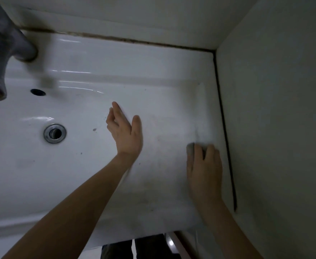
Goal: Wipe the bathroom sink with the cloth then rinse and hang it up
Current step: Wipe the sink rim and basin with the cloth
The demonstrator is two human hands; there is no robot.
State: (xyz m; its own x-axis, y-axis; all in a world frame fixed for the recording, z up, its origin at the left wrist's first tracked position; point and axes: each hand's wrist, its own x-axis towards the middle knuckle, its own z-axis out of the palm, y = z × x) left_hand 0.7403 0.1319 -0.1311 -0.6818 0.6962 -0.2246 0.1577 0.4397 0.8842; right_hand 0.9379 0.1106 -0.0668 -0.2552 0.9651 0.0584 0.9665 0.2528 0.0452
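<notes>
bare forearms, no sleeves showing; dark trousers [149, 247] below the sink edge.

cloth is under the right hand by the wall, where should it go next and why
Probably sweep the cloth left, toward the drain. The right hand presses it on the sink ledge beside the wall, while dark specks and smudges show in the basin between there and the drain. The left hand hovers open, holding nothing.

A bathroom, dimly lit. White ceramic sink [97, 75] with metal drain [54, 133] and chrome tap [2, 53]. Grimy sealant line [225, 128] meets plain walls.
</notes>
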